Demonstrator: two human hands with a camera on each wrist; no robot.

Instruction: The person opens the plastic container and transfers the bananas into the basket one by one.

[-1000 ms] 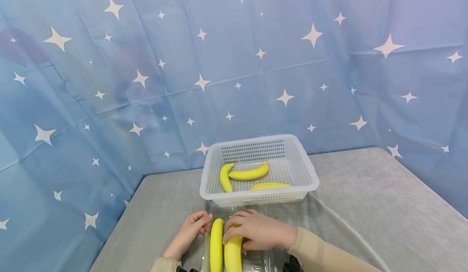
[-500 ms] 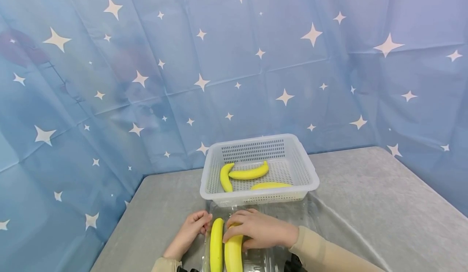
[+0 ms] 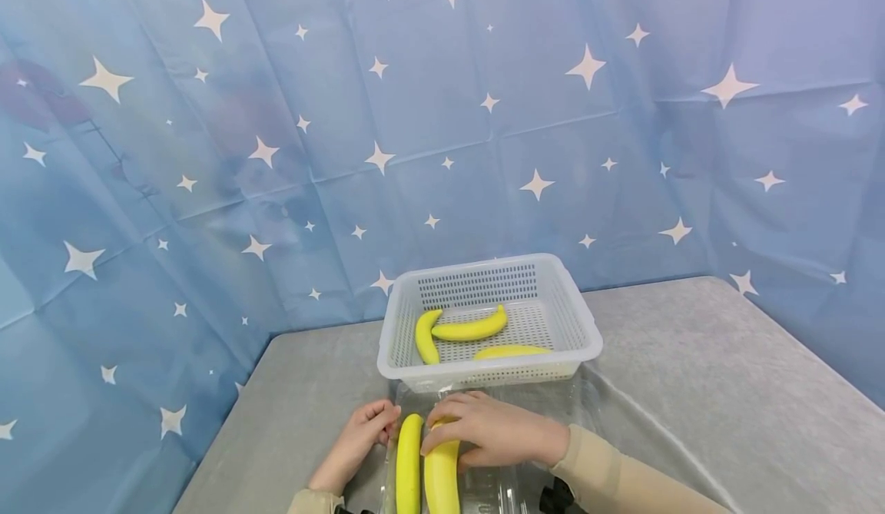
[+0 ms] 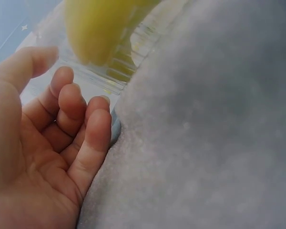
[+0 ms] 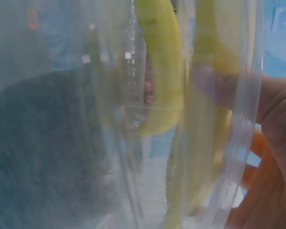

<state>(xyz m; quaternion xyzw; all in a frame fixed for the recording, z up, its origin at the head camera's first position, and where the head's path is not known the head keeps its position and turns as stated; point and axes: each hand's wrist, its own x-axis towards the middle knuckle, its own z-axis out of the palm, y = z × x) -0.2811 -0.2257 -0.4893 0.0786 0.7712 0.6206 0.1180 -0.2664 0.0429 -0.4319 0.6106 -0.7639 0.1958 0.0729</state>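
Two yellow bananas lie side by side in a clear plastic container at the front of the table. Over the top end of the right-hand banana, my right hand curls its fingers and thumb and grips it. The left-hand banana is untouched. My left hand rests just left of the container's edge, fingers loosely curled. In the left wrist view its thumb stands apart from the fingers, with nothing visible between them. Clear plastic partly veils the right hand in the right wrist view.
Behind the container stands a white perforated basket with three bananas inside, one of them a curved banana. Grey cloth covers the table. A blue curtain with white stars hangs close behind.
The right forearm has shifted very slightly; the right hand stays on the same banana. The left hand has kept its place, and the bananas have not visibly moved.
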